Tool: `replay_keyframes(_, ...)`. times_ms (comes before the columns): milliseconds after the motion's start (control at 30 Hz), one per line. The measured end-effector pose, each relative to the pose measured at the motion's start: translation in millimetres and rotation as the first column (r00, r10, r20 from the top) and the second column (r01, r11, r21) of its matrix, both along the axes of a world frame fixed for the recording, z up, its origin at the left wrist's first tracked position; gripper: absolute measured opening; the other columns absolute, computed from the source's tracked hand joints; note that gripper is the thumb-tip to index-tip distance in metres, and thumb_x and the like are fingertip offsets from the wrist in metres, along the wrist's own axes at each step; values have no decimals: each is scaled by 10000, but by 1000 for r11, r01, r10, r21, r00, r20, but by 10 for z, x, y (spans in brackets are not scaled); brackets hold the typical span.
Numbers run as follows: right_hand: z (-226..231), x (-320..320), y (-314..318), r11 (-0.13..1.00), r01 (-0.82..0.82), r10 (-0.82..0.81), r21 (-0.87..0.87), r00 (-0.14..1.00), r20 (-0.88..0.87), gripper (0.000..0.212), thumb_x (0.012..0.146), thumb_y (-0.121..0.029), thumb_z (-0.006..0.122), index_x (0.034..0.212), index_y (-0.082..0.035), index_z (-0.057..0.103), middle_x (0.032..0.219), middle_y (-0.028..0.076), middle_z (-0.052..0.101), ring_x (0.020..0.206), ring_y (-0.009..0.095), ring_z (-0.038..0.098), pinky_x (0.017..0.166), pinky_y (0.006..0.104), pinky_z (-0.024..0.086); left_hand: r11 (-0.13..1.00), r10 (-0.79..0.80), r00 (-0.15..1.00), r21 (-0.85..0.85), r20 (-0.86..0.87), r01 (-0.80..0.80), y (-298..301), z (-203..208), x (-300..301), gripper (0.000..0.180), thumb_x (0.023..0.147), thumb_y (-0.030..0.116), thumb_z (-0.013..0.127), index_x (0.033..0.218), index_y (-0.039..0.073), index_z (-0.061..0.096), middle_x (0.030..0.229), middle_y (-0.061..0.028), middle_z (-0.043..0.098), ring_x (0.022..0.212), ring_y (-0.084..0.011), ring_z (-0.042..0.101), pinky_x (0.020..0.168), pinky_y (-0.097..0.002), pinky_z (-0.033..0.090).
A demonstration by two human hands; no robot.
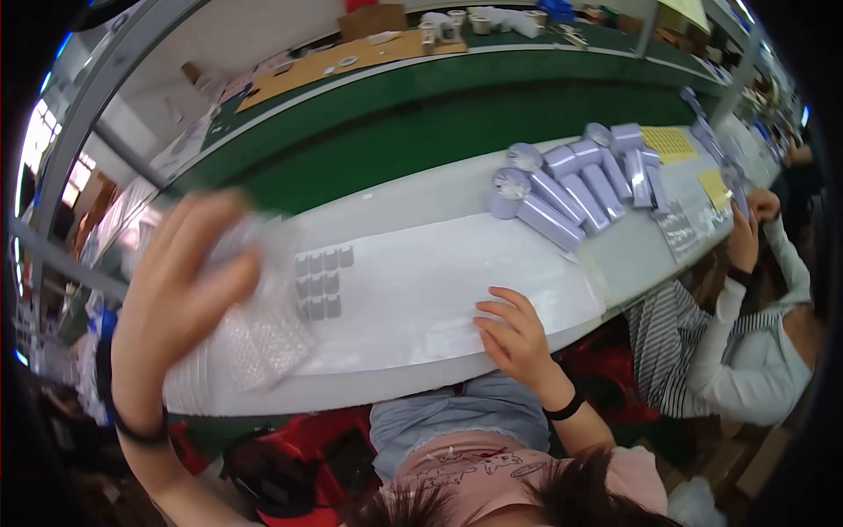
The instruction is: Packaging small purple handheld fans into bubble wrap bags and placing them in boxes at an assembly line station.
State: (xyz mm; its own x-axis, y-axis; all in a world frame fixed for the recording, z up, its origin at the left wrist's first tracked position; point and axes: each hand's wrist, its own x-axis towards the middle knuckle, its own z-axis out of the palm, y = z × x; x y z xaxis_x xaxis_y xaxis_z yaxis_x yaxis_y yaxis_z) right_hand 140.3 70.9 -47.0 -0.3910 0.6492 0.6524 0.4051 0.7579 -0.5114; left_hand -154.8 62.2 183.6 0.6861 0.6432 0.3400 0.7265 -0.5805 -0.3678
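My left hand is raised at the left, its fingers curved and smeared by motion. Clear bubble wrap lies under and beside it, with a blurred upper part close to the fingertips; whether the fingers grip it I cannot tell. My right hand hovers over or rests lightly on the white sheet, fingers bent and apart, holding nothing. Between the hands, small grey notched pieces sit in rows on the sheet, next to the bubble wrap.
Several shiny lilac cylinders and boxes are piled at the right of the table. Beyond them are yellow sheets. A co-worker sits at the right, hands raised. A green-topped bench holds tape rolls and cardboard behind. A metal frame post rises at the left.
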Motion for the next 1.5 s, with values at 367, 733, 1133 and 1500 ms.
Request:
replay_keyframes(367, -61, -46, -77, 982, 188, -185, 26, 978, -100, 135, 657, 42, 571, 786, 8, 591, 888, 117, 593, 903, 325, 552, 743, 381, 469, 966, 2, 723, -186, -691, -181, 2754, -1743, -297, 264, 756, 88, 573, 989, 210, 598, 1076, 9, 505, 1046, -199, 486, 874, -426, 392)
replay_keyframes(733, -73, -32, -58, 991, 132, -132, -5, 986, -99, 94, 715, 10, 522, 785, 19, 585, 879, 127, 592, 880, 305, 548, 781, 379, 448, 732, 319, 948, -637, 11, -239, 1356, -905, -403, 564, 771, 124, 564, 1305, 107, 381, 1084, -206, 560, 1014, -374, 515, 857, -400, 428)
replay_keyframes(1133, -63, -8, -106, 983, 185, -185, -9, 978, -101, 88, 735, -7, 513, 776, 27, 583, 868, 128, 595, 871, 300, 549, 788, 375, 441, 593, 800, 377, -519, 467, -616, -1005, -1569, -1270, 815, 760, 296, 674, 1370, 5, 219, 1210, -274, 478, 1107, -393, 484, 933, -385, 380)
replay_keyframes(1500, -64, -22, -68, 978, 198, -185, 61, 968, -172, 104, 664, 39, 576, 765, 17, 584, 845, 124, 588, 827, 293, 564, 704, 342, 472, 539, 835, 343, -515, 430, -666, -850, -1940, -1375, 554, 833, -10, 398, 1370, 65, 285, 1247, -229, 476, 1147, -341, 478, 951, -352, 362)
